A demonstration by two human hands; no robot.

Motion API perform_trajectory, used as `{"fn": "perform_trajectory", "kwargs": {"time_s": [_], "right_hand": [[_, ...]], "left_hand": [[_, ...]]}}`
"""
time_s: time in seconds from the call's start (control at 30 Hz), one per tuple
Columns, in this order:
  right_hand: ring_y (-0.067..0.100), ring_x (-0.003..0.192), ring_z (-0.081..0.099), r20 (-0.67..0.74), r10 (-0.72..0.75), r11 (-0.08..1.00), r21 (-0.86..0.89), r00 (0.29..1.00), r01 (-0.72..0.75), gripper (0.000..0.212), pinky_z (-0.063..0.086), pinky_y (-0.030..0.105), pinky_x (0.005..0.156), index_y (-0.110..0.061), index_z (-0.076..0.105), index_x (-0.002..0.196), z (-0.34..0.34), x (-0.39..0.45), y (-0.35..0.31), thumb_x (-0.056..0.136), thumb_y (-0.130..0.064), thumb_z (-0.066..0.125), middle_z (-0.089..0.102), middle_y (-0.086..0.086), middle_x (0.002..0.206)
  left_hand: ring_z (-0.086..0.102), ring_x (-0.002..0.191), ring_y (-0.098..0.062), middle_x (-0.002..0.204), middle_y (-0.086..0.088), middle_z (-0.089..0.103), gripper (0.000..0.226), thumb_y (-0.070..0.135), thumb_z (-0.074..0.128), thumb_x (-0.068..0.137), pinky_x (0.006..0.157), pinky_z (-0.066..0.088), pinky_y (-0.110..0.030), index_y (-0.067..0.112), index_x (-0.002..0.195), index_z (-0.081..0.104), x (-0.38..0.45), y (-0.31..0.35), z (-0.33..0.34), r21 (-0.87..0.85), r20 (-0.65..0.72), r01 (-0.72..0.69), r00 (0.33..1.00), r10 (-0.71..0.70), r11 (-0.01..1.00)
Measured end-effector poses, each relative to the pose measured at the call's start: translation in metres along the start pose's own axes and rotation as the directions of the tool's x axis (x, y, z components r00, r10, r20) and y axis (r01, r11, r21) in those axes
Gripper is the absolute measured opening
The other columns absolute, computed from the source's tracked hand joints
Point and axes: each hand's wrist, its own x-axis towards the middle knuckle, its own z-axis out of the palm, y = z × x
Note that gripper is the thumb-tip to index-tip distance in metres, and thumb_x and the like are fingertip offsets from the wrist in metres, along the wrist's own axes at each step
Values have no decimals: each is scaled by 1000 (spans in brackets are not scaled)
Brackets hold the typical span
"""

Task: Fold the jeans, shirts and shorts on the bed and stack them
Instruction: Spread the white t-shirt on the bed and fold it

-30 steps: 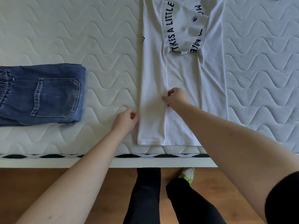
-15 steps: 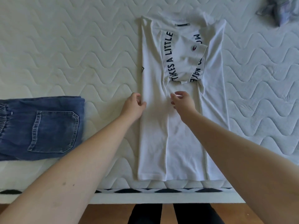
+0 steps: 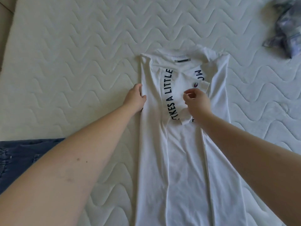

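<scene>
A white shirt [image 3: 182, 160] with black lettering lies lengthwise on the mattress [image 3: 73, 62], collar at the far end. Both sides and the sleeves are folded in over its middle. My left hand [image 3: 136, 96] grips the shirt's folded left edge, with the thumb on top of the cloth. My right hand [image 3: 195, 101] sits on the folded-in sleeve with curled fingers, pinching the fabric beside the lettering. Folded blue jeans [image 3: 19, 155] lie at the lower left, partly hidden by my left forearm.
A crumpled grey-blue garment [image 3: 286, 28] lies at the far right of the mattress. The mattress's left edge and a strip of floor [image 3: 4, 22] show at the top left.
Both hands have slid up the shirt from near its hem to the sleeve area. The view has moved forward, so the bed edge and my legs have dropped out of sight.
</scene>
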Motion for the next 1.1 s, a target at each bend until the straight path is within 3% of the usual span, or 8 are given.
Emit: {"fn": "perform_trajectory", "kwargs": {"time_s": [0.1, 0.2, 0.27, 0.4, 0.7, 0.83, 0.97, 1.1], "right_hand": [[3, 74, 59, 6, -109, 991, -78, 994, 109, 18, 46, 25, 63, -27, 62, 110, 0, 23, -12, 93, -30, 58, 65, -16, 93], [11, 106, 58, 100, -192, 967, -150, 976, 206, 31, 46, 28, 86, -26, 58, 125, 9, 45, -24, 94, -29, 60, 64, -9, 118], [19, 127, 46, 167, -222, 914, -307, 961, 265, 42, 36, 37, 105, -27, 50, 136, 17, 61, -30, 95, -33, 58, 56, -6, 135], [25, 141, 30, 252, -248, 824, -452, 935, 340, 55, 21, 43, 113, -28, 36, 147, 35, 90, -42, 95, -36, 54, 43, -1, 150], [26, 114, 47, 225, -195, 773, -564, 955, 291, 31, 26, 38, 88, -28, 59, 117, 69, 125, -66, 92, -46, 55, 59, -1, 114], [22, 93, 57, 177, -198, 883, -395, 964, 254, 19, 41, 33, 80, -23, 56, 104, 72, 128, -65, 95, -40, 54, 55, -8, 88], [20, 81, 57, 148, -168, 912, -353, 975, 210, 14, 36, 26, 56, -23, 55, 102, 69, 134, -62, 92, -31, 61, 52, -9, 84], [16, 82, 51, 185, -199, 854, -448, 962, 263, 28, 38, 28, 68, -21, 60, 114, 70, 133, -62, 90, -34, 65, 51, -8, 91]], "left_hand": [[55, 112, -33, 128, -17, 52, 53, 18, 54, 95, 96, 40, -32, 17, 146, 37, 36, 9, -9, 63, -28, -64, 997, 66, 996], [54, 112, -34, 128, -19, 48, 55, 15, 49, 98, 99, 38, -33, 21, 150, 32, 72, 19, -20, 113, -7, -138, 990, 140, 984], [54, 110, -34, 128, -20, 46, 58, 15, 47, 99, 99, 39, -34, 26, 152, 27, 96, 26, -28, 145, 7, -173, 985, 174, 974], [55, 108, -33, 129, -21, 45, 44, 17, 46, 101, 92, 37, -27, 23, 144, 40, 139, 42, -43, 191, 52, -218, 976, 212, 957], [57, 107, -31, 115, -15, 65, 29, 31, 58, 97, 79, 37, -29, 9, 115, 64, 190, 60, -83, 531, 342, -393, 910, 234, 750], [55, 94, -25, 109, -13, 67, 22, 26, 61, 95, 74, 33, -26, 10, 110, 66, 202, 53, -97, 563, 377, -432, 893, 246, 704], [52, 92, -23, 110, -12, 65, 19, 23, 59, 96, 77, 35, -28, 11, 110, 65, 207, 49, -94, 593, 386, -442, 889, 244, 673], [56, 108, -30, 117, -11, 62, 24, 23, 61, 95, 86, 39, -31, 14, 118, 62, 206, 53, -92, 602, 435, -464, 873, 220, 649]]}}
